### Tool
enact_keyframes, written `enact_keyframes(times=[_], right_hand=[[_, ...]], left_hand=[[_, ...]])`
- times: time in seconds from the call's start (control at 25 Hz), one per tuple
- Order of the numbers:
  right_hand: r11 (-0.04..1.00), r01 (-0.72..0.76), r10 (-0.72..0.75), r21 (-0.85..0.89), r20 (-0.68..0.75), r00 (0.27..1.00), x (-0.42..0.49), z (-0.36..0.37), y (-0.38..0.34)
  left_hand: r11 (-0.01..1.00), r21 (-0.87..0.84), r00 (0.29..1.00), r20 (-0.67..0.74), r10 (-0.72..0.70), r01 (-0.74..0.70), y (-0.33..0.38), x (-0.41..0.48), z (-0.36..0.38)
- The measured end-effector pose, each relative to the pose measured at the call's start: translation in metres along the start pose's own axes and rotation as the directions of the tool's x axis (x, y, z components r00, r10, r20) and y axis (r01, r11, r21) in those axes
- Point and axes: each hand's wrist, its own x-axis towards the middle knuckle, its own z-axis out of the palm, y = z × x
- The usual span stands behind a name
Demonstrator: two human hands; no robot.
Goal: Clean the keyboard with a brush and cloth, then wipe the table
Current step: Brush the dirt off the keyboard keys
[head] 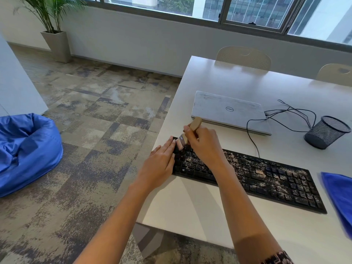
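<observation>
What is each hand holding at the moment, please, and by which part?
The right hand grips the brush by its wooden handle, just above the metal band. The left hand holds nothing; it lies flat on the keyboard's left end.

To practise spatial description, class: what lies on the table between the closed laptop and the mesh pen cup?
In the head view, thin black cables loop across the white table between the laptop and the mesh pen cup.
</observation>
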Motion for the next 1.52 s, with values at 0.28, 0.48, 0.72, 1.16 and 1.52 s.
enact_keyframes(times=[0.28, 0.48, 0.72, 1.16, 1.52], right_hand=[[1.000, -0.021, 0.021, -0.011, 0.003, 1.000, 0.000, -0.004, 0.004], [0.999, -0.044, 0.044, 0.020, -0.022, 0.999, -0.005, -0.005, 0.004], [0.994, -0.111, 0.111, -0.013, -0.015, 0.994, -0.013, -0.017, 0.006], [0.981, -0.192, 0.186, -0.015, -0.183, 0.965, -0.039, -0.003, -0.009], [0.970, -0.188, 0.228, 0.156, -0.304, 0.925, -0.059, 0.005, -0.009]], left_hand=[[1.000, -0.003, 1.000, -0.006, 0.003, -0.003, 0.002, 0.000, -0.001], [1.000, -0.014, 1.000, -0.007, -0.004, 0.004, 0.003, -0.001, -0.002], [1.000, 0.015, 1.000, -0.009, 0.012, -0.011, 0.003, -0.002, -0.002], [0.999, 0.027, 1.000, 0.011, 0.024, -0.024, 0.008, -0.005, -0.007], [0.999, 0.036, 0.999, 0.032, 0.020, -0.021, 0.006, -0.004, -0.006]])
